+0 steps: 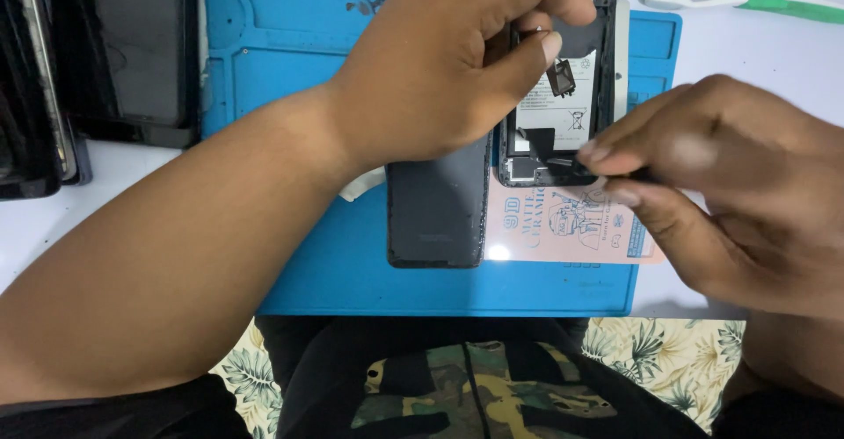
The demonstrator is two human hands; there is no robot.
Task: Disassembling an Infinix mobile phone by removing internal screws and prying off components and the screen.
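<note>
We're right over the blue repair mat, and the opened phone lies on it toward the far right, its back off and the white-labelled battery showing. Our left hand comes across from the left, thumb and forefinger pinched narrow at the phone's left edge, steadying it near a small dark part on the battery. Our right hand sits at the phone's lower end, fingers drawn tight together on a thin dark tool whose tip touches the bottom of the frame. The dark back cover lies just beside the phone on the left, partly under our wrist, with a pink printed card touching it. A green-and-white toothbrush rests off the mat, top right.
</note>
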